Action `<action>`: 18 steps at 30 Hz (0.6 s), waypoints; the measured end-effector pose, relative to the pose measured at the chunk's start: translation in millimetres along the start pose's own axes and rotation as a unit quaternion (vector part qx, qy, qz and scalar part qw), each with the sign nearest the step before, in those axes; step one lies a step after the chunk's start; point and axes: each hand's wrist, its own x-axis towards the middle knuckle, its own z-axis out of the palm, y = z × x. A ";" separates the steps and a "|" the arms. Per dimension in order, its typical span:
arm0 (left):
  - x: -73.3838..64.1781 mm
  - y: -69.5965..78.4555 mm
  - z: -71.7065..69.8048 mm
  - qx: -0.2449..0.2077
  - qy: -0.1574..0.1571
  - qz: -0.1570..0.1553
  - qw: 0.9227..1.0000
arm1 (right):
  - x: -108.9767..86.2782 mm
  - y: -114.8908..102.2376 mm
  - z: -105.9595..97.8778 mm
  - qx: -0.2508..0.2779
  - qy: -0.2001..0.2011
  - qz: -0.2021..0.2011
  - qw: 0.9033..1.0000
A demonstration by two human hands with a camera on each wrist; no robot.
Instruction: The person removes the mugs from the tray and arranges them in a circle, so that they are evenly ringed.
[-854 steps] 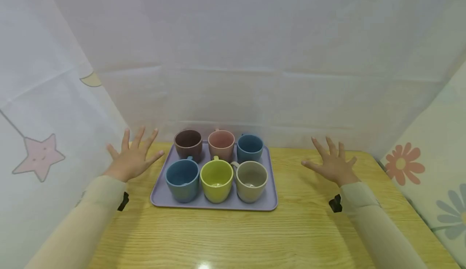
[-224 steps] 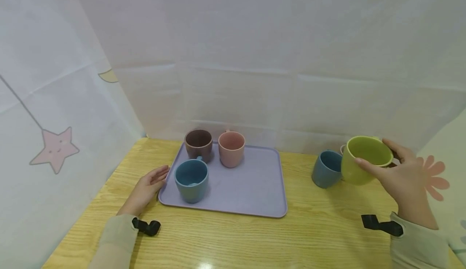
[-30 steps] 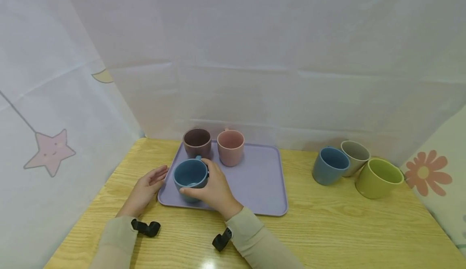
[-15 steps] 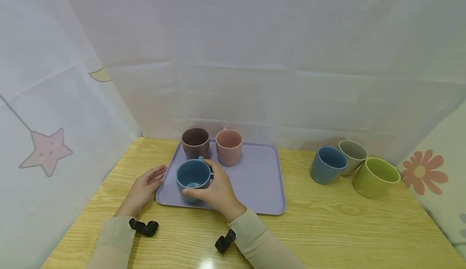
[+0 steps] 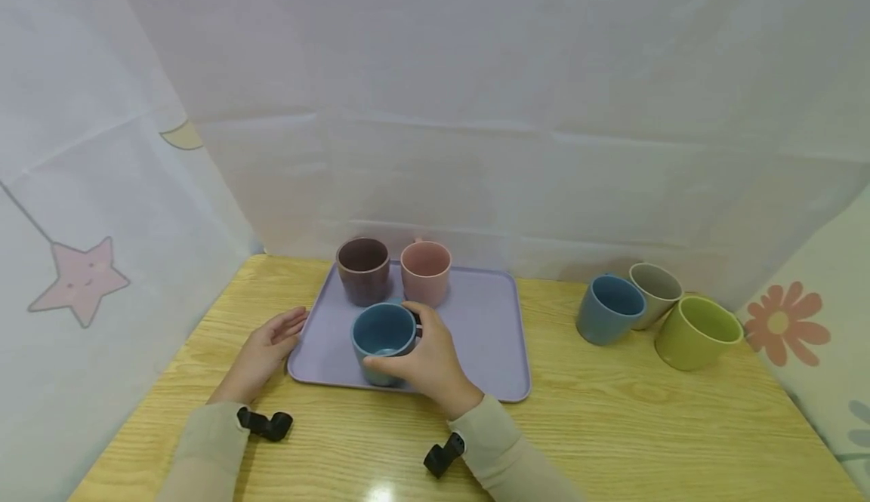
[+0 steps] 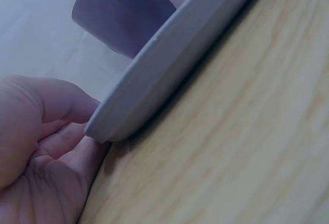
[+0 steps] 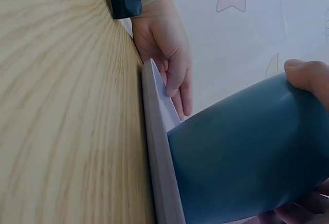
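My right hand (image 5: 438, 362) grips a blue mug (image 5: 381, 328) by its side, thumb on the near wall and fingers round the right. The mug is over the front left part of a lavender tray (image 5: 485, 336); in the right wrist view its base overlaps the tray's rim. At the tray's left edge rests my left hand (image 5: 261, 351), fingers extended and lightly bent; the left wrist view shows its fingertips at the tray rim (image 6: 154, 64). Behind the blue mug, a brown mug (image 5: 365, 279) and a pink mug (image 5: 427, 279) stand on the tray.
Right of the tray, a second blue mug (image 5: 607, 313), a beige mug (image 5: 655, 287) and a yellow-green mug (image 5: 696, 336) stand close together on the wooden table (image 5: 598, 426). White cloth (image 5: 435, 109) hangs behind the table and along both sides.
Yellow-green, beige and one blue mug have gone from the tray to the table's right side. Within the last second my right hand has shifted the other blue mug rightward. The left hand stays put.
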 end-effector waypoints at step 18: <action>0.8 -1.7 1.3 -0.012 0.005 0.009 1.000 | -27.3 -2.2 -80.0 -0.061 0.061 -0.027 0.996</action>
